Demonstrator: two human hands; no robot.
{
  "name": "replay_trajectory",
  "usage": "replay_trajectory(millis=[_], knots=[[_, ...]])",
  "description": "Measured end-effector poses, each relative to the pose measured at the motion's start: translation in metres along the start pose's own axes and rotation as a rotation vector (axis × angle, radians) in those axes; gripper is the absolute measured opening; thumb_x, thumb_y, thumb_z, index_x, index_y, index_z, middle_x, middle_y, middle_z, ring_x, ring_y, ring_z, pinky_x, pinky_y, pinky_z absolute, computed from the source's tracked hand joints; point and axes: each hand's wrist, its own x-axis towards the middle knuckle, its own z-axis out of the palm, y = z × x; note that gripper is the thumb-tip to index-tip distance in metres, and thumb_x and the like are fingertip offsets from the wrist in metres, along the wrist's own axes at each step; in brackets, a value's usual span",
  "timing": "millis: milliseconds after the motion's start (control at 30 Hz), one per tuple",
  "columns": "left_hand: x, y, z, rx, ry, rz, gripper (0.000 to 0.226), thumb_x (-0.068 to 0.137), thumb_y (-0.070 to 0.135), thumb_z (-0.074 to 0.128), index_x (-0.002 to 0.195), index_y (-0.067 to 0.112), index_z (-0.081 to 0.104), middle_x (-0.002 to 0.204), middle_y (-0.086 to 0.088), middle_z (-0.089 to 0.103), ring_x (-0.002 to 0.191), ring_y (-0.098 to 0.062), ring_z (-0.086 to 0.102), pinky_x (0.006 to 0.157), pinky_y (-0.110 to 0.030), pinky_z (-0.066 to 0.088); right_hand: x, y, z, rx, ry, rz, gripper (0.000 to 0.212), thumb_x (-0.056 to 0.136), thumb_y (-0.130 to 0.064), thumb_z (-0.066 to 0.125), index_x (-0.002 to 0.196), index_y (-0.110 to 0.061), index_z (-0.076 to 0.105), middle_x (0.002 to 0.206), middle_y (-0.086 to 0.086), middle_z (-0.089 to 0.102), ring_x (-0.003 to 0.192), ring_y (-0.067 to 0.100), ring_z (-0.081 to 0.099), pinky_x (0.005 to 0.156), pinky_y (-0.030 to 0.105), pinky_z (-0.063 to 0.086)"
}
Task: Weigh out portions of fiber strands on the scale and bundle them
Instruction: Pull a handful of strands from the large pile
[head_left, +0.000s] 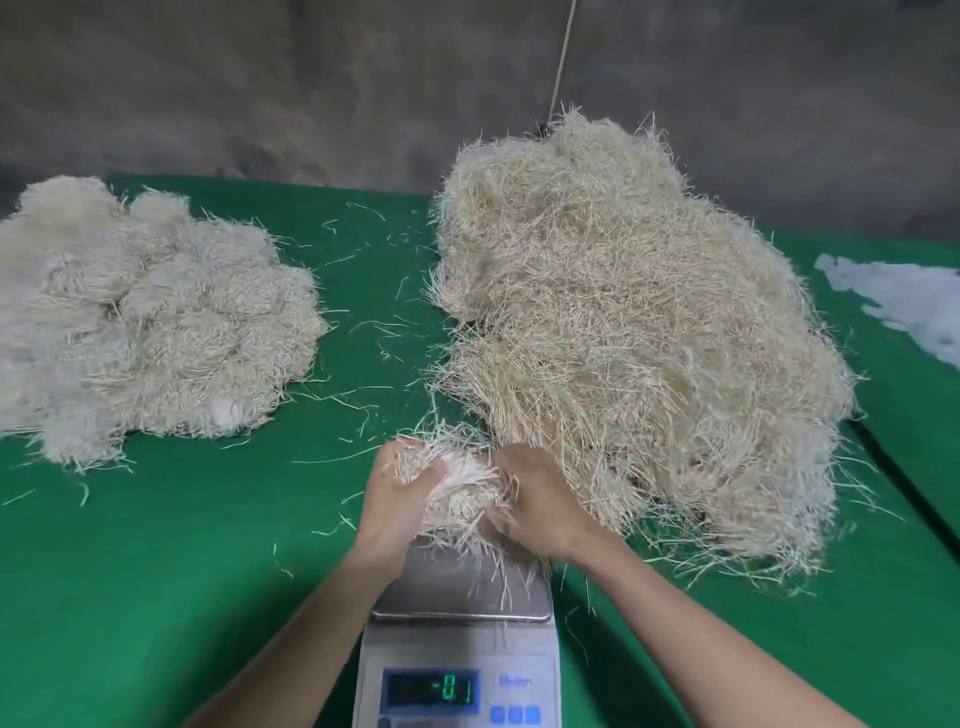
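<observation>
Finished bundles (150, 322) lie well left of the grip; left hand (397, 501) and right hand (543, 506) both curl round one portion of strands (462, 486) — just over the scale (441, 597); loose heap (639, 332) to its right; judged gathering — next, compact it and set it aside.

Both forearms reach forward and converge. The left hand (400, 501) and right hand (543, 506) face each other, fingers apparently curled round a clump (462, 486).
</observation>
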Motion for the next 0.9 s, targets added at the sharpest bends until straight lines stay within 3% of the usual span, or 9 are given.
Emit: replay_trajectory(millis=[100, 200, 300, 433, 500, 600, 767, 833, 900], knots=[[-0.003, -0.008, -0.007, 0.117, -0.001, 0.027, 0.056, 0.082, 0.028, 0.072, 0.129, 0.026, 0.041, 0.135, 0.001, 0.042, 0.126, -0.02, 0.04, 0.103, -0.037, 0.033, -0.01, 0.01, 0.01, 0.009, 0.045, 0.009, 0.054, 0.084, -0.031, 0.065, 0.134, -0.027, 0.046, 0.136, -0.002, 0.047, 0.128, 0.015, 0.034, 0.111, 0.036, 0.022], [-0.006, -0.012, -0.015, 0.165, -0.026, 0.054, 0.043, 0.082, 0.028, 0.07, 0.121, 0.026, 0.051, 0.13, 0.007, 0.044, 0.117, -0.012, 0.046, 0.094, -0.031, 0.035, -0.016, 0.015, 0.016, -0.009, 0.071, -0.028, 0.051, 0.085, -0.024, 0.061, 0.134, -0.028, 0.046, 0.138, -0.004, 0.047, 0.128, 0.014, 0.034, 0.112, 0.033, 0.016], [-0.01, -0.016, -0.022, 0.294, 0.019, 0.171, 0.035, 0.083, 0.019, 0.068, 0.111, 0.036, 0.054, 0.122, 0.012, 0.047, 0.091, 0.009, 0.052, 0.075, -0.019, 0.043, -0.019, 0.019, 0.018, -0.027, 0.094, -0.039, 0.048, 0.087, -0.022, 0.059, 0.133, -0.028, 0.048, 0.137, -0.005, 0.049, 0.129, 0.014, 0.036, 0.111, 0.029, 0.013], [-0.014, -0.022, -0.018, 0.432, 0.03, 0.28, 0.038, 0.085, 0.011, 0.066, 0.12, 0.025, 0.058, 0.1, 0.005, 0.055, 0.058, 0.007, 0.058, 0.055, -0.015, 0.044, -0.021, 0.028, 0.015, -0.058, 0.099, -0.014, 0.052, 0.086, -0.026, 0.061, 0.135, -0.026, 0.045, 0.134, -0.005, 0.051, 0.126, 0.012, 0.037, 0.11, 0.031, 0.017], [-0.014, -0.023, -0.012, 0.561, 0.014, 0.285, 0.032, 0.088, 0.017, 0.063, 0.119, 0.017, 0.063, 0.099, 0.002, 0.065, 0.068, 0.001, 0.061, 0.072, -0.021, 0.051, -0.022, 0.032, 0.015, -0.068, 0.091, 0.01, 0.051, 0.085, -0.029, 0.062, 0.133, -0.026, 0.047, 0.127, -0.005, 0.054, 0.122, 0.012, 0.038, 0.11, 0.033, 0.019], [-0.009, -0.026, -0.01, 0.718, 0.005, 0.248, 0.031, 0.09, 0.026, 0.06, 0.117, 0.013, 0.066, 0.114, 0.0, 0.067, 0.11, -0.018, 0.058, 0.106, -0.044, 0.036, -0.025, 0.035, 0.017, -0.119, 0.057, 0.014, 0.039, 0.084, -0.031, 0.062, 0.121, -0.02, 0.055, 0.116, -0.004, 0.057, 0.116, 0.015, 0.042, 0.11, 0.037, 0.026], [-0.008, -0.022, -0.013, 0.815, -0.032, 0.229, 0.027, 0.092, 0.033, 0.056, 0.113, 0.02, 0.067, 0.12, 0.005, 0.062, 0.123, -0.019, 0.048, 0.11, -0.043, 0.028, -0.028, 0.036, 0.016, -0.045, 0.019, 0.02, 0.064, 0.082, -0.03, 0.065, 0.14, -0.027, 0.038, 0.149, -0.002, 0.029, 0.139, 0.015, 0.017, 0.114, 0.037, 0.002], [-0.006, -0.016, -0.016, 0.752, -0.016, 0.243, 0.013, 0.091, 0.03, 0.057, 0.1, 0.027, 0.067, 0.117, 0.006, 0.06, 0.121, -0.021, 0.048, 0.109, -0.047, 0.029, -0.029, 0.034, 0.009, 0.029, 0.0, 0.026, 0.069, 0.079, -0.03, 0.068, 0.14, -0.036, 0.035, 0.154, -0.003, 0.017, 0.142, 0.016, 0.007, 0.115, 0.042, 0.001], [-0.006, -0.008, -0.02, 0.61, 0.0, 0.203, 0.023, 0.089, 0.026, 0.06, 0.112, 0.025, 0.064, 0.122, 0.005, 0.057, 0.119, -0.024, 0.051, 0.105, -0.051, 0.035, -0.03, 0.033, 0.002, 0.097, -0.04, 0.027, 0.074, 0.077, -0.034, 0.072, 0.137, -0.045, 0.03, 0.155, -0.007, 0.012, 0.143, 0.015, 0.002, 0.117, 0.046, 0.002]])
